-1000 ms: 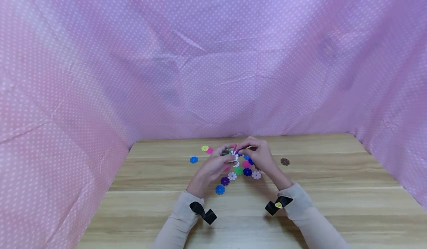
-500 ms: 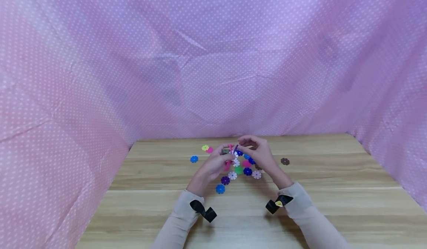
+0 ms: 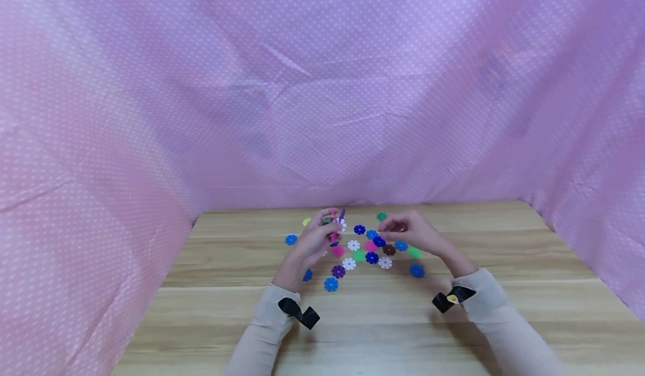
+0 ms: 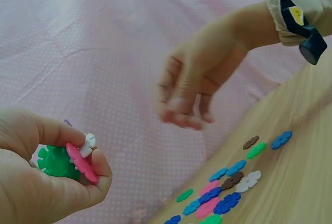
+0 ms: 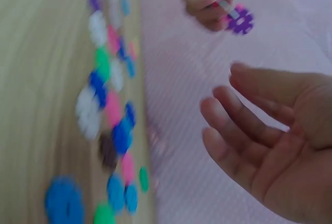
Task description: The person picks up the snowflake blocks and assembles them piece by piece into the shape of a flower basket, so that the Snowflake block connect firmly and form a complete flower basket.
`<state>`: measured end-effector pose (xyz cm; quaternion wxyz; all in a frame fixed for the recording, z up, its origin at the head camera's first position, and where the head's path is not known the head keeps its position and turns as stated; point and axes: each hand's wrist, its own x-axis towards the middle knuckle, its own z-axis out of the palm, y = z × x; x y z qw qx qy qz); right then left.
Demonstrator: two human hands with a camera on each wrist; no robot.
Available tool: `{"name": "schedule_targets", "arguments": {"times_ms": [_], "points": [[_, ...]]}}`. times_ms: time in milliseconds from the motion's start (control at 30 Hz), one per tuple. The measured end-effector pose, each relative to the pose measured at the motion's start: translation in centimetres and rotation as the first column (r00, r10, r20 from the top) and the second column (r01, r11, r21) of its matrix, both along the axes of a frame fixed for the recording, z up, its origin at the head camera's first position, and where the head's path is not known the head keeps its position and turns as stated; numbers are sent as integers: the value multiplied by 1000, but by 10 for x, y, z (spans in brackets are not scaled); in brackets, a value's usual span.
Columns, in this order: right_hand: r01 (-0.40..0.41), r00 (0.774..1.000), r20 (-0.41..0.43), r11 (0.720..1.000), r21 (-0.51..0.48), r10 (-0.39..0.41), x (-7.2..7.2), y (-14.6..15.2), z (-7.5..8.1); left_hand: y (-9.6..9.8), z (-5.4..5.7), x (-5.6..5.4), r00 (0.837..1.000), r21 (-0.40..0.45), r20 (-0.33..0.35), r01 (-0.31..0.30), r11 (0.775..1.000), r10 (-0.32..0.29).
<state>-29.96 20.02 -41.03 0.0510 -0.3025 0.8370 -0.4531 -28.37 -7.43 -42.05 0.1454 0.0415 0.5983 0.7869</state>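
Observation:
My left hand [image 3: 311, 243] grips a small cluster of slotted, flower-shaped interlocking discs joined edge to edge. In the left wrist view a green disc [image 4: 56, 163], a pink disc [image 4: 81, 162] and a white disc [image 4: 88, 143] show between thumb and fingers. A purple disc [image 5: 240, 22] sticks out at the cluster's end in the right wrist view. Apart from it, my right hand [image 3: 412, 233] hovers over the right side of the scattered discs. Its fingers are loosely bent and hold nothing.
Loose discs of the same kind lie across the wooden table [image 3: 383, 320], among them a blue disc [image 3: 416, 270], a brown disc [image 3: 389, 250] and a purple one [image 3: 338, 271]. A pink dotted cloth [image 3: 322, 113] hangs behind and at both sides.
My right hand has let go of the purple disc, now fixed to the cluster, and moved right. My left hand has shifted slightly left with the cluster.

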Motion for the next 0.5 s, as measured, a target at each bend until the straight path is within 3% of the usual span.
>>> {"name": "schedule_targets", "arguments": {"times_ms": [200,500], "points": [[-137,990,7,978,160,138,2,29,-4,-4,0,-2,1000,31,3,-13,999,13],[-127,991,74,953,274,110,12,68,-24,-6,2,-3,1000,32,15,-9,999,8]]}}
